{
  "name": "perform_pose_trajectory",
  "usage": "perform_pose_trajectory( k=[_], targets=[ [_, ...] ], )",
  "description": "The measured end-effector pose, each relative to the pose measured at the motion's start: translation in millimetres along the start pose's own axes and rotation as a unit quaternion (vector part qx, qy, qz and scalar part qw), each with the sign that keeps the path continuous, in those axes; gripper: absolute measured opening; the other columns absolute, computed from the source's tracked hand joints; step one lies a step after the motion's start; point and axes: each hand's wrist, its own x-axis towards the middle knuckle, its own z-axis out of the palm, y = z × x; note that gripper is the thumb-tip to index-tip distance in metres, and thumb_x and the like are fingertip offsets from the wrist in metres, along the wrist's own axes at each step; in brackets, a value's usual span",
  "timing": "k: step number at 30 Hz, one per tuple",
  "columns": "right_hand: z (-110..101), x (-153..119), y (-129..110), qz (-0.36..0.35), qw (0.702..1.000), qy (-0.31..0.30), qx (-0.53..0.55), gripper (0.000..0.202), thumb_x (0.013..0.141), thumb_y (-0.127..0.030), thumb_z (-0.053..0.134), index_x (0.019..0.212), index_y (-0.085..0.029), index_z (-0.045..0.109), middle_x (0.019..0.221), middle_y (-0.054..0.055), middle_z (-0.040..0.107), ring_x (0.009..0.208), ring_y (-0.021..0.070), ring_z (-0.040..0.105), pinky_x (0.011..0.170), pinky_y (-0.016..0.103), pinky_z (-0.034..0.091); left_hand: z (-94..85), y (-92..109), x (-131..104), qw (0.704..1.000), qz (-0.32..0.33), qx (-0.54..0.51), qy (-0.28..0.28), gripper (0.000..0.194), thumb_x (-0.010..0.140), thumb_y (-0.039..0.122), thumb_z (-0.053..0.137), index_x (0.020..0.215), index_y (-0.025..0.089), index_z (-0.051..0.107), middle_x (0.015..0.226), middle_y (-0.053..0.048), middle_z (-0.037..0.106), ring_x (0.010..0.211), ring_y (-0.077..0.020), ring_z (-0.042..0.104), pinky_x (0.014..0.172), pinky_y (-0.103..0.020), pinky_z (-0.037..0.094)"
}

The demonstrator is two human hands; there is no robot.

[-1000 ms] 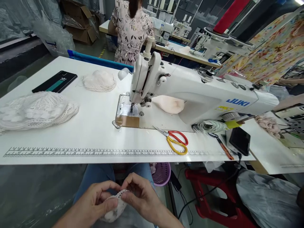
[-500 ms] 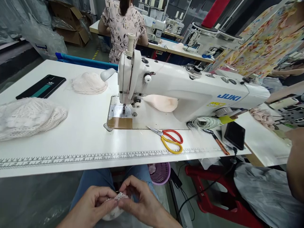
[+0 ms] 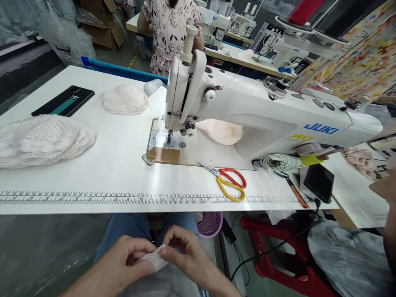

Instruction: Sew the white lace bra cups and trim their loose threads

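Lace [image 3: 156, 258] is held between both hands in the head view, above the lap and nearer the wearer than the front edge of the worktop [image 3: 123, 177]. The left hand [image 3: 133, 258] has its thumb and forefinger closed on one end, its other fingers curled behind. The right hand [image 3: 184, 253] pinches the beaded-looking edge at the other end between thumb and forefinger. Part of the piece is hidden by the fingers.

On the worktop, scissors [image 3: 230, 194] with one red and one yellow handle lie in front of the sewing machine [image 3: 262, 111], partly over the ruler scale [image 3: 139, 200]. A pale pad [image 3: 223, 133] rests under the machine's arm. To the left are a lace pile [image 3: 46, 138], a black phone [image 3: 63, 101] just behind it, and a pale cloth pile [image 3: 125, 100]. A purple basket [image 3: 210, 225] stands below the worktop, left of a red stool [image 3: 278, 255]. A person [image 3: 173, 33] in a floral top is beyond the machine.
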Motion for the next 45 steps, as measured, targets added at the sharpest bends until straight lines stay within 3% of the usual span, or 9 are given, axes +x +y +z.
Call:
perform_pose_trajectory(
  k=[11,15,20,24,27,32,36,41,45],
  targets=[
    [3,1,-2,0.004,1.000,0.003,0.001,0.034,0.077,-0.045,0.068,0.075,-0.015,0.054,0.069,-0.002,0.049,0.063,0.0090,0.040,0.058,0.022,0.031,3.6,1,6,0.998,0.029,0.049,0.011,0.017,0.074,0.033,0.053,0.070,0.017,0.056,0.059,0.005,0.029,0.056,-0.0113,0.025,0.050,-0.025,0.016],
    [2,1,-2,0.008,1.000,0.007,-0.016,0.034,0.078,-0.045,0.068,0.074,-0.014,0.055,0.069,-0.001,0.050,0.063,0.0096,0.042,0.058,0.022,0.032,5.8,0,8,0.999,0.026,0.042,0.020,0.026,0.077,0.037,0.049,0.061,0.019,0.042,0.059,0.005,0.026,0.057,-0.0119,0.023,0.050,-0.026,0.015],
    [-3,0,-1,0.003,0.998,-0.010,-0.054,0.034,0.078,-0.047,0.068,0.079,-0.015,0.059,0.073,0.000,0.055,0.067,0.0114,0.046,0.061,0.023,0.034,-0.2,6,6,1.000,0.024,0.010,-0.013,0.032,0.078,0.043,0.050,0.059,0.017,0.049,0.057,0.005,0.026,0.055,-0.0117,0.022,0.051,-0.026,0.014],
    [-7,-2,-4,0.006,0.998,-0.022,-0.051,0.039,0.068,-0.049,0.077,0.078,-0.014,0.062,0.071,0.000,0.056,0.065,0.0110,0.047,0.061,0.023,0.036,-6.7,3,6,0.999,0.012,-0.030,-0.033,0.043,0.078,0.055,0.056,0.068,0.013,0.063,0.060,0.003,0.034,0.059,-0.0124,0.027,0.053,-0.024,0.017],
    [-8,-2,-6,0.001,0.999,-0.023,-0.045,0.036,0.071,-0.048,0.075,0.074,-0.014,0.062,0.067,-0.001,0.055,0.063,0.0103,0.047,0.061,0.022,0.038,-6.4,-3,8,0.995,0.001,-0.085,-0.058,0.055,0.074,0.066,0.061,0.082,0.011,0.067,0.063,0.002,0.042,0.061,-0.0125,0.030,0.055,-0.023,0.020],
    [-6,-2,-3,-0.024,0.995,-0.006,-0.094,0.026,0.077,-0.039,0.070,0.076,-0.015,0.063,0.066,-0.002,0.055,0.060,0.0094,0.047,0.057,0.020,0.037,3.0,-4,13,0.991,-0.018,-0.126,-0.034,0.081,0.065,0.073,0.068,0.119,0.013,0.058,0.060,0.004,0.043,0.058,-0.0117,0.029,0.054,-0.022,0.023],
    [-11,-7,-6,-0.028,0.992,-0.007,-0.120,0.028,0.080,-0.043,0.068,0.078,-0.015,0.065,0.067,-0.002,0.057,0.060,0.0097,0.048,0.058,0.021,0.038,7.2,2,16,0.995,-0.006,-0.096,-0.034,0.058,0.074,0.067,0.064,0.095,0.014,0.070,0.061,0.001,0.048,0.057,-0.0110,0.030,0.053,-0.023,0.021],
    [-19,-15,-13,-0.034,0.986,-0.010,-0.161,0.036,0.069,-0.052,0.075,0.081,-0.019,0.066,0.070,-0.002,0.058,0.066,0.0122,0.051,0.062,0.022,0.038,4.8,6,19,0.993,-0.014,-0.110,-0.039,0.057,0.071,0.067,0.066,0.085,0.012,0.073,0.066,-0.004,0.058,0.059,-0.0123,0.039,0.055,-0.023,0.026],
    [-18,-16,-9,-0.039,0.982,-0.006,-0.185,0.026,0.074,-0.043,0.073,0.079,-0.019,0.065,0.068,-0.002,0.057,0.064,0.0117,0.052,0.062,0.022,0.038,5.0,10,19,0.995,-0.031,-0.087,-0.041,0.062,0.068,0.072,0.065,0.081,0.011,0.071,0.059,0.000,0.048,0.055,-0.0100,0.031,0.051,-0.023,0.019]
  ],
)
